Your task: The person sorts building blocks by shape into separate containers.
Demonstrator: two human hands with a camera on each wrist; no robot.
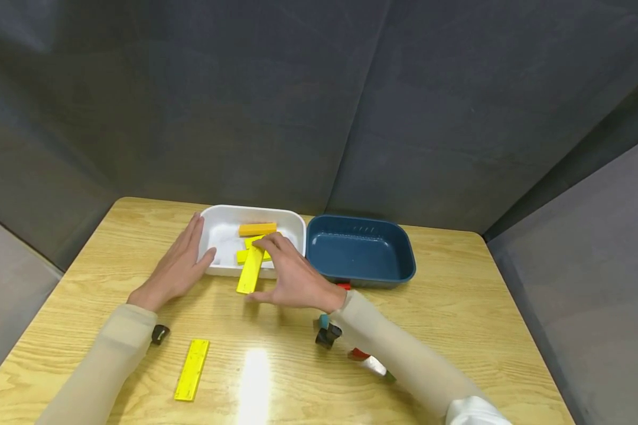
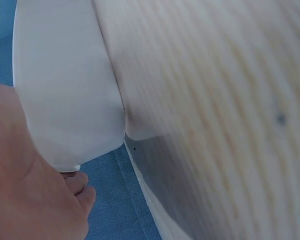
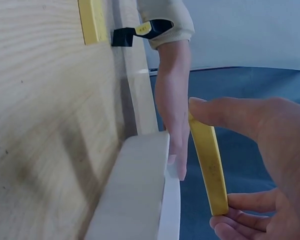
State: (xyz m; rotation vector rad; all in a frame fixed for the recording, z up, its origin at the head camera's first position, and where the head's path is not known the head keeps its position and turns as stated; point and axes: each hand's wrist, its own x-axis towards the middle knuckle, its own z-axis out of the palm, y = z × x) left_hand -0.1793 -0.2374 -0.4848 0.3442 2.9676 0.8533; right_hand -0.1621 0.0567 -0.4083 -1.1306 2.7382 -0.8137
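Note:
A long flat yellow block is pinched lengthwise between the thumb and fingers of my right hand, tilted over the front rim of a white bin. The right wrist view shows my thumb on one end of this yellow block and fingertips at the other. My left hand rests along the bin's left end, its fingers straight and the thumb over the rim. Inside the bin lie an orange block and yellow blocks, partly covered by the held one and my right hand.
A dark blue bin stands right beside the white one. Another yellow block lies on the table near the front left. Small red and blue things show partly beneath my right forearm. A dark curtain hangs behind the table.

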